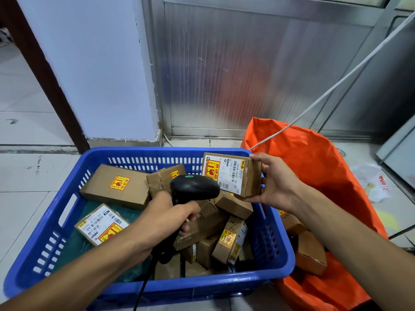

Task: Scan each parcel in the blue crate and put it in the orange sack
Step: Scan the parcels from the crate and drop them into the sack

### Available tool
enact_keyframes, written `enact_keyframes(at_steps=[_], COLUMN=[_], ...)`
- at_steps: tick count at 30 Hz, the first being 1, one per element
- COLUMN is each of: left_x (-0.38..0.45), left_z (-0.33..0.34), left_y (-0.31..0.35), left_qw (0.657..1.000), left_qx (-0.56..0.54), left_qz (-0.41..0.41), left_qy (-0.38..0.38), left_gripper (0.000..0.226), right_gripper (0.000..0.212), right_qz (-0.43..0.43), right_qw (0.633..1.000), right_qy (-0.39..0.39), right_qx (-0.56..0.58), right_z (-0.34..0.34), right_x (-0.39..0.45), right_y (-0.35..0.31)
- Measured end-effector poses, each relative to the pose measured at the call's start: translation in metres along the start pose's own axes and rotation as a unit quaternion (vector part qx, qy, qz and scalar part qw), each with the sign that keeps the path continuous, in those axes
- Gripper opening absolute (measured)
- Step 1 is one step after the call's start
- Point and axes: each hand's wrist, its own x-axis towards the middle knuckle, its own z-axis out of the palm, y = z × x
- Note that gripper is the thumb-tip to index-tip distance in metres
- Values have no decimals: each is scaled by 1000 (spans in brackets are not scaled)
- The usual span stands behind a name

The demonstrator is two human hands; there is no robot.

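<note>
Far left, white floor tiles (27, 135) are lying beside the blue crate (58, 223). Inside it a long brown box (112, 187) is resting against the back wall, and a labelled box (101, 223) is lying on dark green wrapping. A heap of small cardboard parcels (215, 239) is filling the crate's right half. My left hand (170, 216) is gripping the black scanner (194, 187), fingers curled round its handle, its head pointing at the parcel (231, 173) to the right. I am holding that parcel over the crate's back right corner with my right hand (274, 182), thumb pressing its top edge and fingers curling under it, its label facing the scanner. Further right, the orange sack (314, 158) is standing open against the crate, with brown boxes (310, 252) lying inside it.
</note>
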Motion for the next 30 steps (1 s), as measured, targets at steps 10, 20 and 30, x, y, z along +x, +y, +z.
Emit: enact_keyframes(at_steps=[10, 20, 30], left_x=[-1, -2, -2], left_z=[-1, 1, -1], left_y=[0, 1, 0], left_qw=[1000, 1000, 1000], left_qx=[-2, 2, 4], left_qz=[-7, -4, -8], left_qy=[-9, -9, -10], left_gripper=[26, 24, 19], right_gripper=[50, 48, 37], right_qz=[0, -4, -16], right_qw=[1000, 999, 998], right_qy=[8, 34, 56], right_qx=[-7, -9, -6], right_z=[-4, -14, -28], right_x=[0, 3, 6], right_y=[0, -5, -14])
